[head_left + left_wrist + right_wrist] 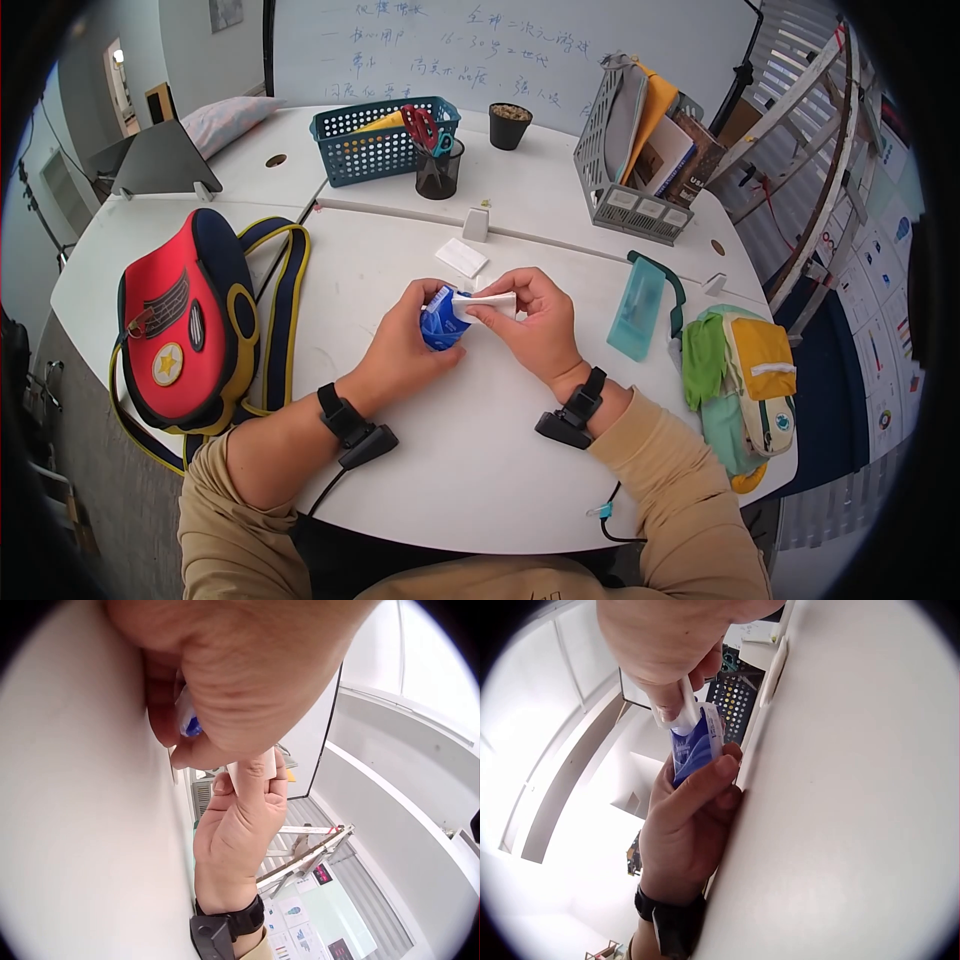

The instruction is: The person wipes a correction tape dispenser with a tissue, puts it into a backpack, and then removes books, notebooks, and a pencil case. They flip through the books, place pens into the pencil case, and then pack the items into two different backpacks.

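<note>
A blue plastic packet (440, 322) is gripped by the left hand (405, 335), thumb on its near side. At the packet's open top, the right hand (535, 325) pinches a folded white tissue (497, 303) between thumb and fingers. The right wrist view shows the blue packet (693, 754) with the tissue (682, 712) at its upper end; whether the tissue is partly inside cannot be told. Another folded white piece (461, 258) lies on the table just beyond the hands. In the left wrist view the packet (192, 724) is mostly hidden by the left hand.
A red and navy backpack (175, 330) lies at left. Behind stand a teal basket (345, 155), a mesh cup with scissors (438, 175), a small pot (509, 128) and a grey file holder (640, 212). At right are a teal case (637, 310) and a small bag (740, 390).
</note>
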A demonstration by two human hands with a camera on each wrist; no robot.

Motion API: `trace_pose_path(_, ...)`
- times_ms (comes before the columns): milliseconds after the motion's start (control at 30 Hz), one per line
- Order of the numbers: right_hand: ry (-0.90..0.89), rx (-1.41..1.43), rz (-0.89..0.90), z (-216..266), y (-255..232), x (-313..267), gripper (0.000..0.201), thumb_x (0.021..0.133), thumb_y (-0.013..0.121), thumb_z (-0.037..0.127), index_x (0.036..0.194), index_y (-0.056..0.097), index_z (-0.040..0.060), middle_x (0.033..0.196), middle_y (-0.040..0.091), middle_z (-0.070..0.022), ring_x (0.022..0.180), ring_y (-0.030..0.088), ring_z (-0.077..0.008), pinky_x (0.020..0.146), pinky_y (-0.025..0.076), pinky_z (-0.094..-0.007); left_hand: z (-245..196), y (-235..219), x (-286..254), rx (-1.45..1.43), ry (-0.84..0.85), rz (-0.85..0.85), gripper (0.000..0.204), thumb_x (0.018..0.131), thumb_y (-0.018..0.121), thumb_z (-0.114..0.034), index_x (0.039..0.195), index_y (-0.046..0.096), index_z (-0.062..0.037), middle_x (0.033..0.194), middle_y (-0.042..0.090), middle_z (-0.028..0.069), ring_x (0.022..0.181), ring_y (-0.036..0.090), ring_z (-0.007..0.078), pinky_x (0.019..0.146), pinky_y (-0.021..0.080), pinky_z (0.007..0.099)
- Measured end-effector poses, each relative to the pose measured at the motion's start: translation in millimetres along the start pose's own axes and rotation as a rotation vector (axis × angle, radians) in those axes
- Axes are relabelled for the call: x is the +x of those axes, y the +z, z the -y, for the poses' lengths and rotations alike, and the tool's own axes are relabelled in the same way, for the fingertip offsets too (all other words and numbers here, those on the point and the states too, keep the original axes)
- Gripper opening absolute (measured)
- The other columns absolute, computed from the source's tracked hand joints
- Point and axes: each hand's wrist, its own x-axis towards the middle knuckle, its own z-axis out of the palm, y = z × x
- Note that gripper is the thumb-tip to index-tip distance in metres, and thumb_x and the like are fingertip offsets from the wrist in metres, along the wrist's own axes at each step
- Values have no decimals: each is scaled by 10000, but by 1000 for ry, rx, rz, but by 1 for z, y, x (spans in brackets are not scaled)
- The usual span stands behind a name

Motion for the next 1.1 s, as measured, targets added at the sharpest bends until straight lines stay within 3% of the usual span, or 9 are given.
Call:
trace_pose_path(100,61,-100,30,8,-4,0,322,945,977,66,1147,727,73,1102,858,-22,858,696,-10,692,501,-191,0,0,0,9,1,-8,733,872,904,-72,1503,534,-21,1353,674,119,1238,692,207,1092,584,371)
trace_pose_path(300,-50,-104,-9,7,-2,-1,319,944,979,67,1139,728,65,1060,856,-12,828,670,4,658,495,-195,2,1,1,-55,-13,-54,720,869,898,-61,1494,544,-18,1332,679,118,1225,696,201,1079,588,363)
trace_pose_path(600,23,-155,-34,7,-3,1,298,954,967,62,1135,731,63,1020,843,-5,739,609,24,629,458,-185,0,0,1,6,21,-61,691,856,894,-50,1463,564,-22,1271,684,109,1156,695,198,1034,595,353)
trace_pose_path(700,62,-230,-20,14,-6,2,334,963,961,67,1178,707,48,1067,829,-25,798,661,-14,679,516,-198,-2,-1,1,23,24,-43,692,854,893,-48,1464,565,-23,1258,689,118,1153,701,213,1031,595,358)
trace_pose_path(800,-10,-41,-39,0,-1,3,382,1002,913,52,1277,648,32,1163,795,-53,958,733,-83,804,582,-226,-3,0,0,33,41,-49,696,851,892,-45,1465,563,-21,1257,690,122,1150,702,221,1028,595,361)
trace_pose_path(900,35,66,-13,-7,-2,5,426,1045,857,44,1369,582,19,1228,753,-83,1126,757,-156,939,611,-272,-3,0,0,36,35,-55,696,850,892,-45,1463,564,-22,1258,692,124,1149,703,225,1028,595,363)
trace_pose_path(1100,-58,-120,48,-1,-1,2,428,1071,832,59,1406,569,11,1200,744,-103,1143,763,-177,972,622,-314,-5,-1,0,-4,34,-33,689,858,893,-52,1463,566,-21,1259,688,119,1153,699,214,1035,592,365)
